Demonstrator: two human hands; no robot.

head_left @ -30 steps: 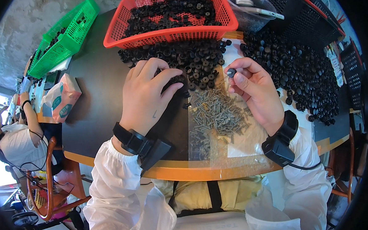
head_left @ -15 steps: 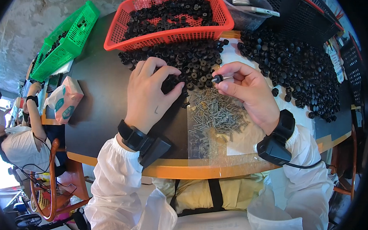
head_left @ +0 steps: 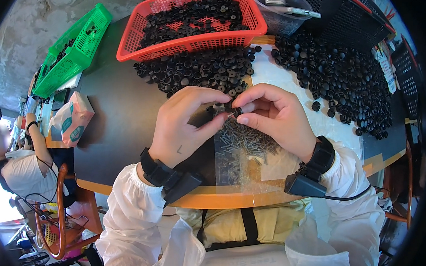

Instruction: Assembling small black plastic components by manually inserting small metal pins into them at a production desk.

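My hands meet above the near edge of a heap of small black round plastic parts (head_left: 189, 71). Thumb and fingers of my left hand (head_left: 185, 120) pinch a small black part, mostly hidden by the fingertips. Right against it, my right hand (head_left: 278, 121) grips a black round plastic piece (head_left: 237, 111) between thumb and fingers. Whether the two pieces are joined cannot be made out. Just below the fingertips lies a pile of metal screws (head_left: 245, 143) on clear plastic sheeting.
Beyond the heap stands a red basket (head_left: 193, 44) of black parts. Many black caps (head_left: 336, 81) spread to the right, near a clear tub (head_left: 284, 24) holding a phone. A tissue pack (head_left: 73, 119) and a green basket (head_left: 67, 68) are leftward, near a seated person (head_left: 27, 168).
My left hand has left the heap and come down and right to meet my right hand. My right hand has moved slightly left and down with its black piece, which showed a screw through it.
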